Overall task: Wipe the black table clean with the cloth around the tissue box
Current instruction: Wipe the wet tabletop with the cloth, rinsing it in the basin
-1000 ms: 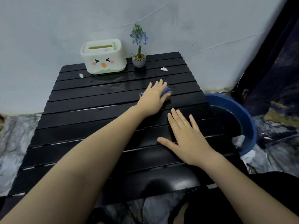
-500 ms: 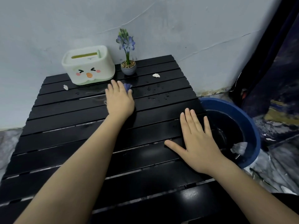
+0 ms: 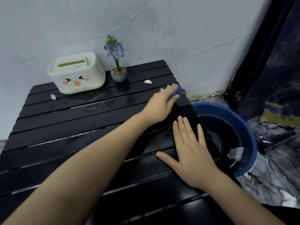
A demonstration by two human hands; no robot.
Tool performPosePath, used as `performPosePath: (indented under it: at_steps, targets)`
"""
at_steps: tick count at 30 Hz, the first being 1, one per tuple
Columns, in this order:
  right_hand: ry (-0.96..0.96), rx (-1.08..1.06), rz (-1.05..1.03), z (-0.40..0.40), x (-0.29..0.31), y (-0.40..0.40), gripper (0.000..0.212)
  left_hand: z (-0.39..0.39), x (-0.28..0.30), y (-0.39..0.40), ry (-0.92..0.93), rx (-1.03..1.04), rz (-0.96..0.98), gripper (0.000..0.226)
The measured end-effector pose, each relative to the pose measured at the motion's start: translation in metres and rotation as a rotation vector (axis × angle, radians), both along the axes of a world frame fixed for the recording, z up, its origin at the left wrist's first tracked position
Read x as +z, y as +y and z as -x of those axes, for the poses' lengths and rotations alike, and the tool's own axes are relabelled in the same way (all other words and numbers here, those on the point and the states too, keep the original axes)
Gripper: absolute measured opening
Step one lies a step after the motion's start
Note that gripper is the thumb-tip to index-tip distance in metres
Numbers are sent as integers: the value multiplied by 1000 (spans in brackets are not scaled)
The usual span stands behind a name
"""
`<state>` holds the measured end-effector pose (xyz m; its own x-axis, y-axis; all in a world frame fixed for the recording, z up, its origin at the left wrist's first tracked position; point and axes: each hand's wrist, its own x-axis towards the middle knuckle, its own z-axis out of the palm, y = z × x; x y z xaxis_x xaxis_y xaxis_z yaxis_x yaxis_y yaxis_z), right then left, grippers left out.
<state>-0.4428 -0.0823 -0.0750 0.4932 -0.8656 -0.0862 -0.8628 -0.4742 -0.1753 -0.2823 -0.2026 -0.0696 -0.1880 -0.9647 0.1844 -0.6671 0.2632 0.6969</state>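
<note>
The black slatted table (image 3: 68, 127) fills the lower left, with wet streaks on its far slats. At its back left stands a white tissue box (image 3: 76, 73) with a cartoon face. My left hand (image 3: 160, 104), blurred by motion, presses a blue cloth (image 3: 177, 93) onto the table near the far right edge; most of the cloth is hidden under the fingers. My right hand (image 3: 190, 146) lies flat, fingers spread, on the table's right edge, holding nothing.
A small potted blue flower (image 3: 117, 69) stands right of the tissue box. Two white scraps lie on the table, one (image 3: 148, 81) near the pot and another (image 3: 53, 96) left of the box. A blue basin (image 3: 250, 137) with water and a white rag sits beside the table's right edge.
My left hand has swept the cloth from in front of the flower pot to the table's far right edge. The right hand has stayed flat on the right side.
</note>
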Motion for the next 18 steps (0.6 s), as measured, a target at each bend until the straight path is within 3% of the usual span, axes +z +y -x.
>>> performPosePath:
  at_steps: [2, 5, 8, 13, 18]
  targets:
    - [-16, -1, -7, 1, -1, 0, 106, -19, 6, -14, 55, 179, 66, 45]
    - [-49, 0, -17, 2, -2, -1, 106, -54, 4, -41, -186, 399, 44, 43]
    - [-50, -11, -20, 2, -2, -1, 107, -67, -10, -58, -366, 455, -24, 39]
    - [-31, -19, -27, 1, -1, -1, 108, -35, -13, -57, -262, 296, 67, 32]
    - [-9, -24, -23, 0, 3, 4, 107, 1, -9, -43, -182, 75, 29, 39]
